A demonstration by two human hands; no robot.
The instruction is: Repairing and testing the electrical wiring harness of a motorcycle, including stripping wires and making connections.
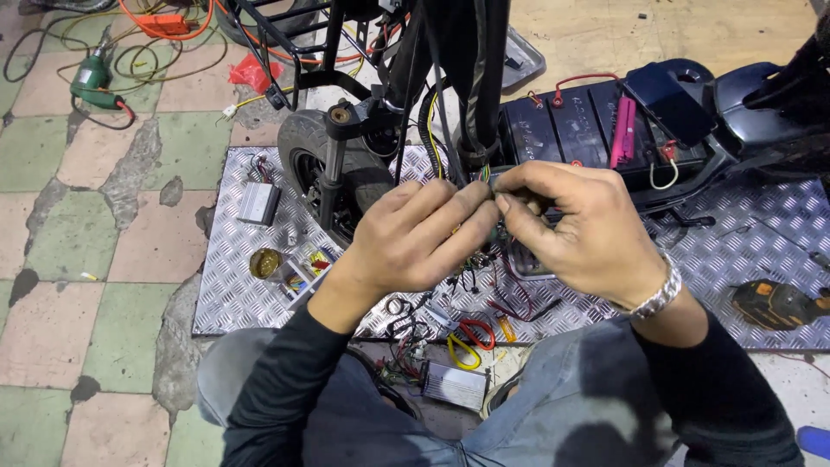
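Checkered steel plate lies on cracked pink-green floor tiles.

hands 2 | silver controller boxes 2 | scooter wheel 1 | green drill 1

wires: thin, many colours, bunched together, hanging from the black scooter post in the middle, pinched between two hands
small plug: dark, mostly hidden under the fingers, so its shape is unclear

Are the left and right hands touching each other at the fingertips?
Touching. The head view shows the left hand fingertips pressed against the right hand fingertips, no gap, around small wires.
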